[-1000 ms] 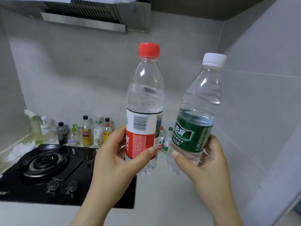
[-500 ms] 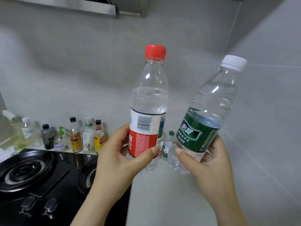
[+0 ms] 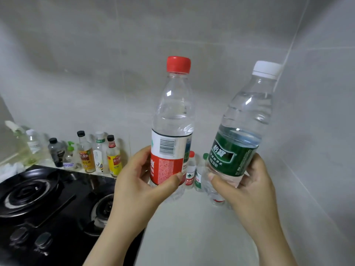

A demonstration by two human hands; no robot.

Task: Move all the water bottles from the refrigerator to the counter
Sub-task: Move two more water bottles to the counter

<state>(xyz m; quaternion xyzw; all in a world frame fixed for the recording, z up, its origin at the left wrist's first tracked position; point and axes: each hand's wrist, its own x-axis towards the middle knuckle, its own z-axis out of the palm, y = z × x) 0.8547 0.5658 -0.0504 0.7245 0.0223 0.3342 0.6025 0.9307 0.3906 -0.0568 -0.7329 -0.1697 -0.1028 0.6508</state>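
The left hand (image 3: pixel 140 181) is wrapped round the lower half of a red-capped water bottle (image 3: pixel 172 121), thumb across the red-and-white label and fingers behind it. The right hand (image 3: pixel 247 187) grips a white-capped water bottle (image 3: pixel 244 121) the same way, at the bottom of its green label. Both bottles are off the surface, held side by side but apart, above the pale counter (image 3: pixel 192 237).

The counter lies straight below both hands, so setting the bottles down looks like a plain lowering with little reach forward. The red-capped bottle stands nearly upright, its base over the counter's left part, just beside the edge of the black gas hob (image 3: pixel 38 198). The white-capped bottle leans, cap toward the right, and would probably need righting before its base can sit flat.

At the far side, by the tiled wall, two small water bottles (image 3: pixel 190 173) stand on the counter, seen in the gap between the held pair. The free stretch of counter is nearer than they are. A row of condiment bottles (image 3: pixel 99 154) lines the wall behind the hob.
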